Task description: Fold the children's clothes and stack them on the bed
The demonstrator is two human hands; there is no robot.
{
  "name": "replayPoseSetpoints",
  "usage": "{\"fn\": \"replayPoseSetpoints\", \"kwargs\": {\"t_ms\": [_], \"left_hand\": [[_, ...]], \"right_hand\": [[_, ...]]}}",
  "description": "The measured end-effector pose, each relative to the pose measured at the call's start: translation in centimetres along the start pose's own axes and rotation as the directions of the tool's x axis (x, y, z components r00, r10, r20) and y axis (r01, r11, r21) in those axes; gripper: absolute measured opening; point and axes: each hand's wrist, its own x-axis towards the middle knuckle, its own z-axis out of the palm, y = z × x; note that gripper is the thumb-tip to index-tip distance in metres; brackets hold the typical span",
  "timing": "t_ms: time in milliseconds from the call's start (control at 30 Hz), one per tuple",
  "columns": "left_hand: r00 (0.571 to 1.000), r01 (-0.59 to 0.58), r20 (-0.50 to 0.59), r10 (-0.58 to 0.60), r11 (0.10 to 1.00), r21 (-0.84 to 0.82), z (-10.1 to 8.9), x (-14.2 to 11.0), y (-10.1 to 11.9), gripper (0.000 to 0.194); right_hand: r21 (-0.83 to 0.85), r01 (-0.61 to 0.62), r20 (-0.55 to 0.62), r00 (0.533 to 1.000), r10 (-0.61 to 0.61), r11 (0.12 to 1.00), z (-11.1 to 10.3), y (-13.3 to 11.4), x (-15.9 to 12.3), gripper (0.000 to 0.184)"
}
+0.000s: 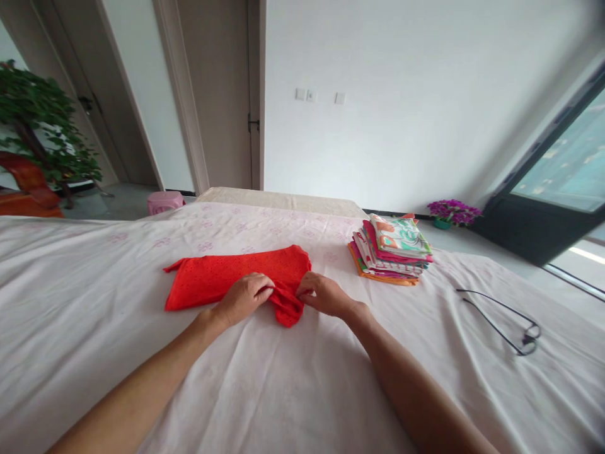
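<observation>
A red garment (212, 277) with small eyelet holes lies partly folded on the pale, flower-patterned cloth (265, 384) in front of me. My left hand (244, 296) pinches its near edge, thumb against fingers. On the right, my right hand (326, 294) grips the same garment at its right side. Between the two hands a bunched flap of the red fabric sticks out toward me. What type of garment it is, I cannot tell.
A stack of folded, colourful cloths (392, 249) sits right of my right hand. Dark-framed glasses (513, 325) lie farther right. Beyond the covered surface are a pink stool (165, 202), purple flowers (454, 212) and a leafy plant (42, 120).
</observation>
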Motion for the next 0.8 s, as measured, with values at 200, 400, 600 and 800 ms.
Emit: {"fn": "replayPoseSetpoints", "kwargs": {"t_ms": [200, 400, 600, 800], "left_hand": [[0.862, 0.394, -0.235, -0.450, 0.885, -0.249, 1.0, 4.0, -4.3, 0.020], [0.738, 0.400, -0.445, -0.506, 0.861, -0.315, 1.1, 3.7, -5.2, 0.034], [0.951, 0.160, -0.265, -0.157, 0.987, -0.010, -0.4, 0.4, -0.8, 0.015], [0.990, 0.137, 0.009, -0.139, 0.985, 0.107, 0.0, -2.3, 0.8, 0.027]], "right_hand": [[0.452, -0.224, -0.118, 0.945, 0.306, 0.864, 1.6, 1.6, 1.8, 0.011], [0.514, -0.085, -0.195, 0.957, 0.213, 0.854, 1.0, 2.3, 0.3, 0.012], [0.158, 0.180, 0.019, 0.983, -0.185, 0.971, 0.5, -0.6, -0.8, 0.034], [0.332, -0.182, -0.101, 0.969, 0.226, 0.926, 2.9, 0.4, 0.7, 0.019]]}}
